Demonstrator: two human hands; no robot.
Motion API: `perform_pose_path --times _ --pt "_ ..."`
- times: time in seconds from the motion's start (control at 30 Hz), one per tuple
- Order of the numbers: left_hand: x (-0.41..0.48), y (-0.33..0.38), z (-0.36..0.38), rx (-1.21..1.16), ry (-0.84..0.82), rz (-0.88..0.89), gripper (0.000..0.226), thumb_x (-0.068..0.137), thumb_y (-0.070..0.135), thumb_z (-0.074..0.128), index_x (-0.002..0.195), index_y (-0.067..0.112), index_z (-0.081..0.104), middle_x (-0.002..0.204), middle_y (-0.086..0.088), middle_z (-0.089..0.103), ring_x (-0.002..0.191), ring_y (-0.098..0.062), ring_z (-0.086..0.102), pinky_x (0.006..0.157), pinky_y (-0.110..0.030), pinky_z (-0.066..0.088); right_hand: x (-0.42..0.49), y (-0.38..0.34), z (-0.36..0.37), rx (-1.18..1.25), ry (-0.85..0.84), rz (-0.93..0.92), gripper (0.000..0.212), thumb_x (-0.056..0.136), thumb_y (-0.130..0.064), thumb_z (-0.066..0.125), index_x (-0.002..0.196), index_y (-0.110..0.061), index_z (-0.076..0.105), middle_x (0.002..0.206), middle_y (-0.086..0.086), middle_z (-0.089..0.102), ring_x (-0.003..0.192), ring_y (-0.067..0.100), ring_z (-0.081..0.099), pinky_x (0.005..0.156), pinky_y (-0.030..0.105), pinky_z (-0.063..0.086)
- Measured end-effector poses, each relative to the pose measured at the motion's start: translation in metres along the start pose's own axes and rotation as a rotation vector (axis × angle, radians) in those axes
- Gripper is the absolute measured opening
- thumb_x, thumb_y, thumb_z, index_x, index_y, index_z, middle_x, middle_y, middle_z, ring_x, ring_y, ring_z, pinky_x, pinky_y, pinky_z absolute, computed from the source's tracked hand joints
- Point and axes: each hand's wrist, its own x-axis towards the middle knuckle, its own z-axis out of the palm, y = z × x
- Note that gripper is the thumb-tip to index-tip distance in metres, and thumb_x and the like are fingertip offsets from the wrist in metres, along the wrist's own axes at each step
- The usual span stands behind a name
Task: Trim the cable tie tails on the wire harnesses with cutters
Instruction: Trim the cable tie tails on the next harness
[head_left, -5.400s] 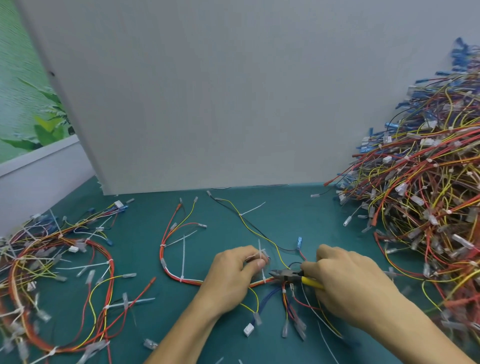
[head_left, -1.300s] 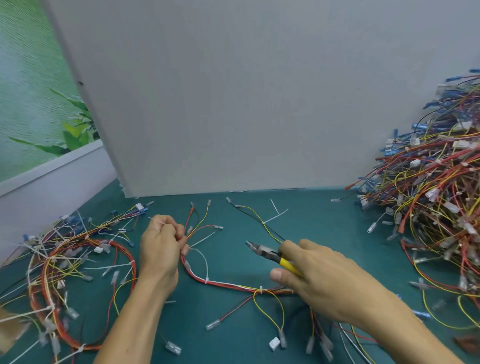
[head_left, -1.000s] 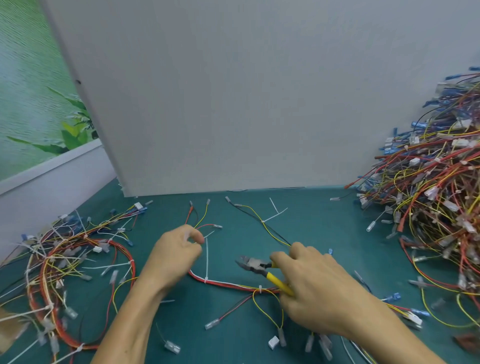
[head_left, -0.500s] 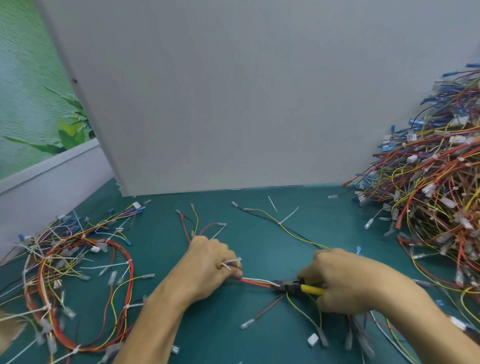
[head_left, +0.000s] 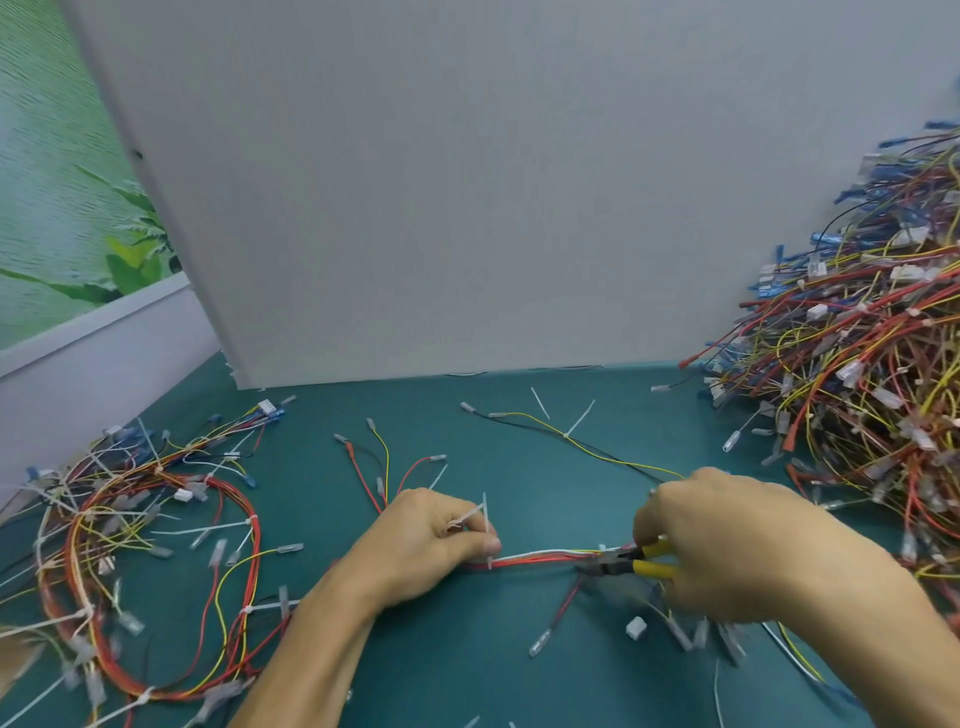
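Wire harness (head_left: 540, 558) pinched by left hand (head_left: 431, 540), right hand (head_left: 727, 540) gripping cutters (head_left: 615, 564), wire piles (head_left: 857, 374) at both edges

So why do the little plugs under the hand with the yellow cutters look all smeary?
Head view: the connectors below the right hand, which grips the yellow cutters, are smeared, likely by motion; head view again: the left hand and the harness it pinches look sharper, and lighting is soft, with only faint shadows.
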Motion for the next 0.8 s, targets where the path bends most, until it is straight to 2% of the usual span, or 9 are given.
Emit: perform_pose_path --times 0.1,0.2,0.37,0.67,0.8 --pt "0.001 -0.003 0.001 -0.022 0.015 0.001 0.020 0.091 0.027 0.062 0.072 0.025 0.068 0.063 0.007 0.059 0.061 -0.003 0.048 0.063 -0.018 0.039 -0.009 0.003 -0.009 0.002 -0.003 -0.017 0.031 0.079 -0.033 0.055 0.109 -0.030 0.061 0.091 -0.003 0.057 0.084 0.023 0.061 0.052 0.025 0.036" --pt "0.001 -0.006 0.002 -0.052 0.053 0.001 0.021 0.094 0.028 0.058 0.077 0.022 0.066 0.060 0.011 0.045 0.059 -0.005 0.040 0.060 -0.020 0.034 -0.006 -0.006 -0.010 0.057 0.102 -0.097 0.021 0.078 -0.034 0.053 0.097 -0.025 0.057 0.086 -0.004 0.054 0.084 0.023 0.057 0.052 0.028 0.035" --pt "0.003 -0.009 0.002 -0.105 0.057 0.020 0.018 0.098 0.022 0.051 0.081 0.020 0.058 0.069 0.013 0.049 0.067 -0.011 0.043 0.069 -0.031 0.045 0.011 -0.031 0.009 0.125 0.194 -0.201 0.018 0.087 -0.039 0.047 0.094 -0.025 0.056 0.085 -0.007 0.041 0.084 0.025 0.047 0.063 0.032 0.031" --pt "0.003 -0.009 0.003 -0.125 0.058 0.016 0.019 0.097 0.024 0.051 0.079 0.026 0.057 0.072 0.008 0.049 0.068 -0.012 0.042 0.070 -0.031 0.047 0.025 -0.034 0.028 0.073 0.202 -0.169 0.018 0.088 -0.036 0.046 0.095 -0.024 0.057 0.081 -0.006 0.035 0.077 0.026 0.039 0.057 0.031 0.026" --pt "0.003 -0.010 0.003 -0.130 0.064 0.020 0.019 0.097 0.023 0.051 0.080 0.027 0.057 0.073 0.006 0.050 0.068 -0.011 0.042 0.070 -0.031 0.047 0.027 -0.037 0.032 0.076 0.196 -0.194 0.009 0.086 -0.034 0.047 0.087 -0.026 0.052 0.074 -0.006 0.031 0.075 0.028 0.039 0.054 0.031 0.026"
